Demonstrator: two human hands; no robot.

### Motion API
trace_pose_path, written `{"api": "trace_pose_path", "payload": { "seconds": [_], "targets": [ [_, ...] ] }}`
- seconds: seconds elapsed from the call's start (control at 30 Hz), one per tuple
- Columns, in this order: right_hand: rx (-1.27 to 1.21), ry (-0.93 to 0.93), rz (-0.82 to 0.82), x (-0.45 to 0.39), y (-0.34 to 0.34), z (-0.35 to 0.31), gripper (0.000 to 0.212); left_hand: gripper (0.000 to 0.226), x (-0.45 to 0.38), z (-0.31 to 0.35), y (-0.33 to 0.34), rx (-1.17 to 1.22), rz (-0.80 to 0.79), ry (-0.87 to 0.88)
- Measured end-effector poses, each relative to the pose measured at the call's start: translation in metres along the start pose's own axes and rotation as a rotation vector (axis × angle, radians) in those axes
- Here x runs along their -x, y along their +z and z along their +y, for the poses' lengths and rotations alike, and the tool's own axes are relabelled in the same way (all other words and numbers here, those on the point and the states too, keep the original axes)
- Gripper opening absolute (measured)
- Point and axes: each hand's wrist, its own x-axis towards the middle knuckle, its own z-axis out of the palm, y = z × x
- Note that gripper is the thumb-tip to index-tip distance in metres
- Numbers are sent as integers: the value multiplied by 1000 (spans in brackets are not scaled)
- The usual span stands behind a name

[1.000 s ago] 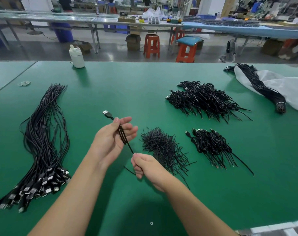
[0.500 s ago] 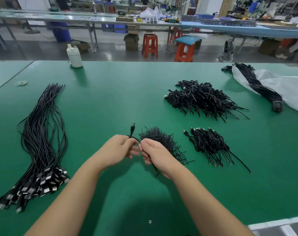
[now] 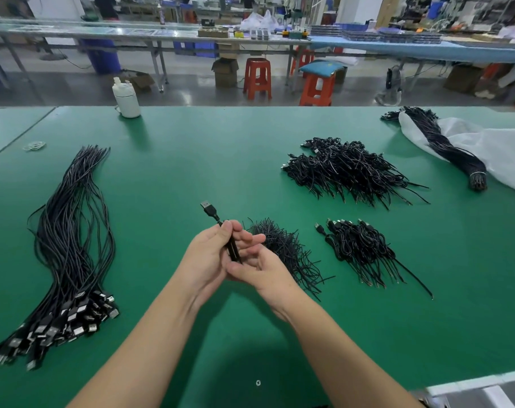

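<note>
One folded USB cable (image 3: 233,249), plug toward 11 o'clock, gripped in left hand (image 3: 212,256) fingers (image 3: 251,239), pinched by right hand (image 3: 263,270); apparently untied, many loose cables (image 3: 70,231) waiting at 9 o'clock.

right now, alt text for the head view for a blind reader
Two bare hands hold a folded black USB cable over a green table: the left hand grips it, plug pointing away, the right hand pinches its lower end. Long cables lie at the left, piles of shorter black cables at the right.
</note>
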Motion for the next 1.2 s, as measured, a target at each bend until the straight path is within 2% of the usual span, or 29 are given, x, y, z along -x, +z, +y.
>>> {"api": "trace_pose_path", "payload": {
  "seconds": [0.1,0.2,0.43,0.5,0.6,0.73,0.83,0.93,1.03,1.1,1.2],
  "targets": [
    [-70,-56,19,-1,-3,-3,46,19,3,-2,0,-49,-108,-61],
    [-15,-69,51,3,-10,-3,43,18,3,-1,-3,-101,-224,-133],
    [124,-40,61,12,-23,10,43,28,5,2,-6,-333,-293,-274],
    [246,-49,54,15,-25,9,30,36,5,3,-10,-479,-300,-296],
    [510,-84,50,15,-24,7,43,37,8,-1,-11,-796,-218,-224],
    [650,-161,69,16,-20,0,14,32,8,-7,-2,-1060,-51,-107],
    [953,-234,84,16,-25,-7,10,39,9,-13,5,-1401,121,33],
    [1224,-240,50,16,-25,-16,13,43,10,-15,6,-1426,225,178],
    [1416,-228,-12,15,-21,-16,21,45,9,-10,5,-1473,170,188],
    [1480,-222,-29,14,-19,-15,26,46,9,-6,5,-1551,144,214],
    [1451,-206,1,12,-14,-17,33,46,8,-5,9,-1598,185,316]
  ]
}}
